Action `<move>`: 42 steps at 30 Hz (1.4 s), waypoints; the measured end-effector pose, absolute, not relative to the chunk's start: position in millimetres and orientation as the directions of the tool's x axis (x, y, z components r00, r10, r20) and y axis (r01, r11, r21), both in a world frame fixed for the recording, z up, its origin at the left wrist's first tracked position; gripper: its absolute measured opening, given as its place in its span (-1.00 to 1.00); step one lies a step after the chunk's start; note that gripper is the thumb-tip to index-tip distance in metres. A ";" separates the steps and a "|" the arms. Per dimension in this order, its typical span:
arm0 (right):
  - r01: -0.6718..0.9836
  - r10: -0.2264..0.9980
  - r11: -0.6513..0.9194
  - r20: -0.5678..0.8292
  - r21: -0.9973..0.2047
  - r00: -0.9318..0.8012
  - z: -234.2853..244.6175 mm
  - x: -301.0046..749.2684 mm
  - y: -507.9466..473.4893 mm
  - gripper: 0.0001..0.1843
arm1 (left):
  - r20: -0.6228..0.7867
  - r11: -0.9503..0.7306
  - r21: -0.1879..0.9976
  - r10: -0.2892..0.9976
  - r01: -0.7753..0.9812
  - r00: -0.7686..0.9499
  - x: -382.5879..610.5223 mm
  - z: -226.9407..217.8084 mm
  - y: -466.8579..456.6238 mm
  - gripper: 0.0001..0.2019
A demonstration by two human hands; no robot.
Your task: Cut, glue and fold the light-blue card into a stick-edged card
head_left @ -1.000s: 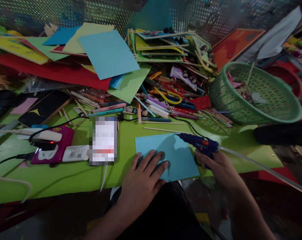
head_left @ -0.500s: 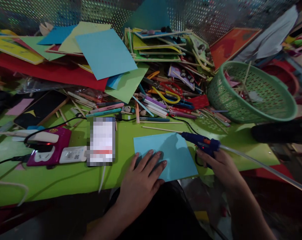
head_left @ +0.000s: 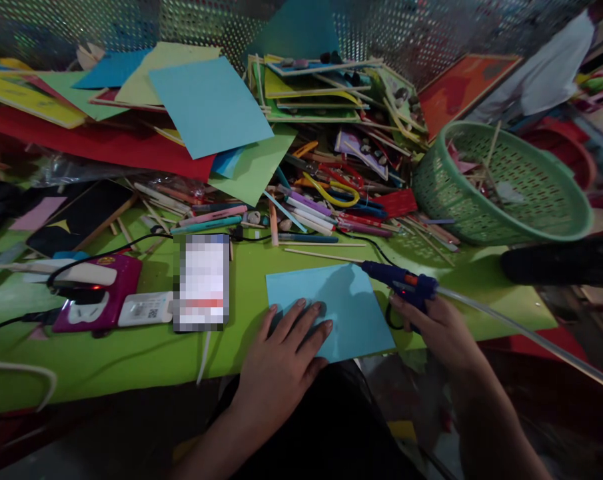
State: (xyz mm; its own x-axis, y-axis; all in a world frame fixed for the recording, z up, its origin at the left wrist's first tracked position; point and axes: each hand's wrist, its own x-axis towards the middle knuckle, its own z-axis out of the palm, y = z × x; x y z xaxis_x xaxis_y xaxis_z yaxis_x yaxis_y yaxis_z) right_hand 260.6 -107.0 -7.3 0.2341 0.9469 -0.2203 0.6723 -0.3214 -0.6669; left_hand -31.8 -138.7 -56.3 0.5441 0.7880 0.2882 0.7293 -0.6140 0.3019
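A light blue sheet of paper (head_left: 354,313) lies on the green table (head_left: 251,260) in front of me. My left hand (head_left: 286,340) rests flat on the sheet's left part, fingers spread. On the right, my right hand (head_left: 438,327) is wrapped round a blue glue gun (head_left: 406,283), whose nozzle points left at the sheet's far right edge. A long clear glue stick (head_left: 521,333) juts out of the gun's back towards the lower right. Just beyond the sheet lie thin wooden sticks (head_left: 326,244), one of them reaching close to the nozzle.
To the left are a phone (head_left: 204,283) with a blurred screen and a magenta power strip (head_left: 128,273) with plugs and cords. Coloured papers (head_left: 211,107), pens (head_left: 311,213) and yellow-handled scissors (head_left: 336,197) crowd the back. A green basket (head_left: 506,200) stands at right.
Almost nothing differs. Both hands, the glue gun and the blue sheet stay in practically the same place; the whole view has shifted very slightly.
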 end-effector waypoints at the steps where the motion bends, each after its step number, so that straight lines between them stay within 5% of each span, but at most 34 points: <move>1: 0.661 0.947 -0.321 -0.226 -0.678 0.229 -6.0 257.7 -106.3 -0.53 | 0.290 -0.617 0.297 0.785 0.729 0.547 -31.9 -56.5 -138.6 -0.59; 22: 0.696 0.948 -0.315 -0.187 -0.646 0.256 -4.5 270.5 -109.1 -0.55 | 0.296 -0.636 0.255 0.769 0.729 0.567 -33.4 -51.1 -136.1 -0.58; 42: 0.709 0.967 -0.255 -0.192 -0.657 0.170 -10.8 282.8 -106.7 -0.44 | 0.050 -0.556 0.216 0.828 0.803 0.559 -26.1 -4.2 -47.5 -0.45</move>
